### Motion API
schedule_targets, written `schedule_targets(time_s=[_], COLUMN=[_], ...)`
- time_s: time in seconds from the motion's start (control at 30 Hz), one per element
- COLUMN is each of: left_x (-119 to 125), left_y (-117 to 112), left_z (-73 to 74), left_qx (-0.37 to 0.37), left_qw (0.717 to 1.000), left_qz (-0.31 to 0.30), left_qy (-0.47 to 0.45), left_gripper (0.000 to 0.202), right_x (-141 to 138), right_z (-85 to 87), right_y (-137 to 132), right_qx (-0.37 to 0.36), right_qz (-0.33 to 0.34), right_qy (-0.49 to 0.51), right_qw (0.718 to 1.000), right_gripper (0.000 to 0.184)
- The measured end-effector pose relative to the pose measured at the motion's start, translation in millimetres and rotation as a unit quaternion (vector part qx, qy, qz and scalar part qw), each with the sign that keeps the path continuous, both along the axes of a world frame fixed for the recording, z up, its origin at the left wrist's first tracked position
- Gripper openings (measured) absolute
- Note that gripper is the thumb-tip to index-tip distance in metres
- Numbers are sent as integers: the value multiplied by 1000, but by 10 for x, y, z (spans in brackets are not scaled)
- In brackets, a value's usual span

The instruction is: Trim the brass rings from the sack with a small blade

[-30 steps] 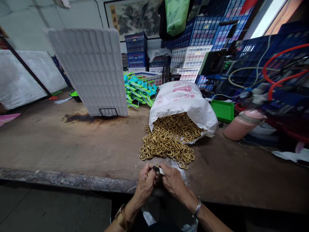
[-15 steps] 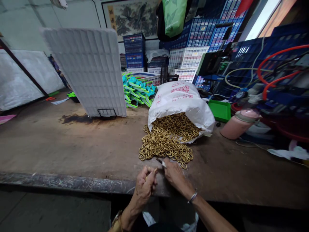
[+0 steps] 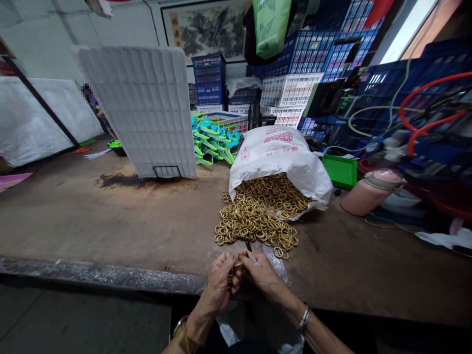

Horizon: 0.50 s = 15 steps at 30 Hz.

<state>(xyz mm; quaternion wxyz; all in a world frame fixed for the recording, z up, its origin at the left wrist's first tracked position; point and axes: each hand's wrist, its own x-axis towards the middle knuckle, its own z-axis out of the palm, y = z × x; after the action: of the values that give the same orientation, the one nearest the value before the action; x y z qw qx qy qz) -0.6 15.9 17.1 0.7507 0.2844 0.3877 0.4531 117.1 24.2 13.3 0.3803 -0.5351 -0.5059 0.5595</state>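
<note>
My left hand (image 3: 220, 279) and my right hand (image 3: 262, 275) are together at the near edge of the worn brown table (image 3: 110, 221). The left hand's fingers are closed on a brass ring (image 3: 232, 275). In the pinched fingers of the right hand is a small blade-like tool (image 3: 250, 250), its tip pointing up and away. Just beyond the hands lies a heap of brass rings (image 3: 258, 221), spilling from a white woven sack (image 3: 276, 157) that lies on its side. A crumpled clear plastic sheet (image 3: 275, 263) lies under the right hand.
A white gridded tray (image 3: 143, 108) stands upright on a wire stand at mid-left. Behind it lies a pile of teal and green plastic parts (image 3: 212, 137). To the right are a green box (image 3: 341, 169), a pink bottle (image 3: 368, 194), hoses and stacked blue and white crates (image 3: 291, 88).
Half a second ago my hands were slightly apart, the right reaching toward the ring heap. Now they are pressed together again at the table edge, tool against the ring.
</note>
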Motion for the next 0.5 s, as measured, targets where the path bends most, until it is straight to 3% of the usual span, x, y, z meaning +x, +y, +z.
schedule_targets(time_s=[0.17, 0.33, 0.5], left_x=[-10, -6, -8], left_y=[-25, -37, -31], left_z=[-32, -24, -48], left_qx=[0, 1, 4], left_qw=[1000, 1000, 1000], left_qz=[12, -3, -12], left_qy=[14, 16, 14], left_gripper=[33, 36, 34], right_x=[66, 79, 125], right_z=[70, 90, 84], right_y=[16, -1, -14], right_qx=[98, 136, 221], right_qz=[-20, 2, 32], right_qy=[-92, -141, -242], right_qw=[991, 981, 944], right_gripper=[23, 21, 21])
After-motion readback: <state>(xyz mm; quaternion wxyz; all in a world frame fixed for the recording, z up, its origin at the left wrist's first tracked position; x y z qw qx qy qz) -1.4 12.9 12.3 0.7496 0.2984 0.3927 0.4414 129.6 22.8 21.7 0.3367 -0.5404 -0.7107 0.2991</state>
